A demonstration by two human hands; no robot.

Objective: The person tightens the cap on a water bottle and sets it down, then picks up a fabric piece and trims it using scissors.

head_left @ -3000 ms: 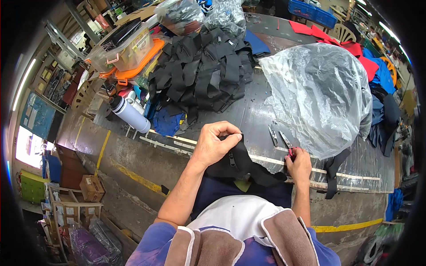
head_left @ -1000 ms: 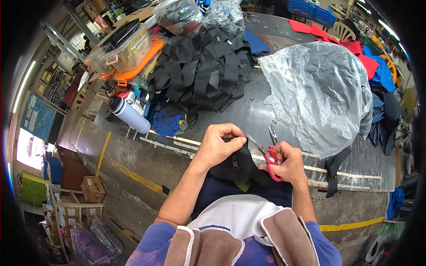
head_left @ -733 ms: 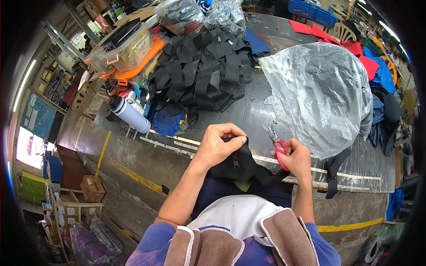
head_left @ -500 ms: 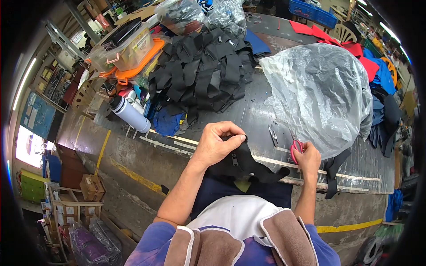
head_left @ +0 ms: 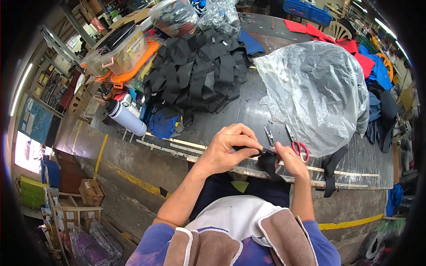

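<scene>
Scissors (head_left: 300,151) moved from right hand (head_left: 293,163) to surface (head_left: 250,108), two o'clock of black strip (head_left: 268,164). Left hand (head_left: 224,151) and right have fingers clamped on it, at six-o'clock edge; uneven pulling may cause slipping.

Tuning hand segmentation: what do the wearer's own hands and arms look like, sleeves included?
Bare left hand and bare right hand; no glove, ring or watch shows. Forearms also uncovered, no markings or cables visible. Short blue-purple fabric sleeves on the upper arms.
</scene>
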